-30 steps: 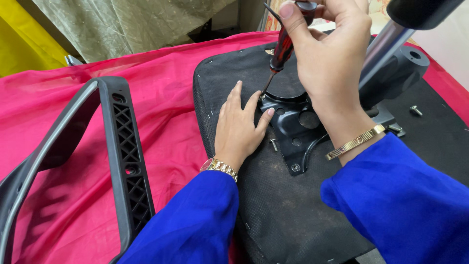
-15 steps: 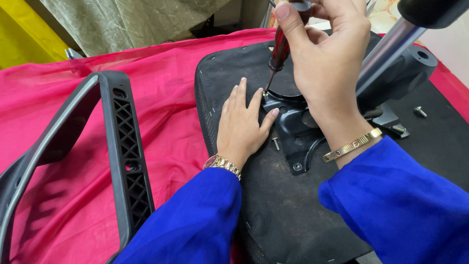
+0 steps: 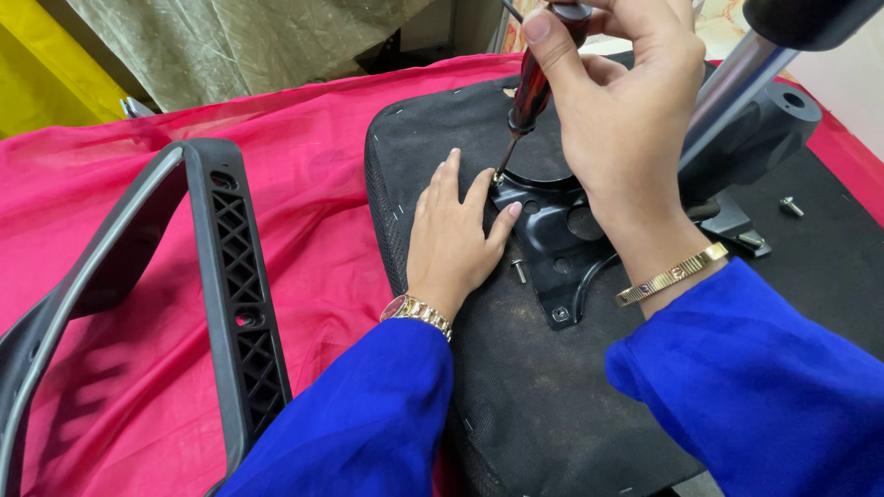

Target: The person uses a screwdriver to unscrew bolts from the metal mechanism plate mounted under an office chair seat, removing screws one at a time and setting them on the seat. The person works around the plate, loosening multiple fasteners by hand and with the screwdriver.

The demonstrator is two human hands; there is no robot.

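Observation:
My right hand grips a screwdriver with a dark red handle, held nearly upright with its tip on a screw at the corner of a black metal mounting plate. The plate lies on the black fabric underside of a chair seat. My left hand rests flat on the seat beside the plate, fingers spread, thumb near the plate's edge. A loose screw lies just right of that hand. A silver gas cylinder rises from the plate behind my right wrist.
The seat lies on a pink cloth covering the work surface. A black plastic chair backrest frame lies at the left. Two more screws lie on the seat at the right. Olive and yellow fabric hangs at the back.
The view has shifted slightly. My right hand has turned a little on the screwdriver handle; my left hand stays flat on the seat.

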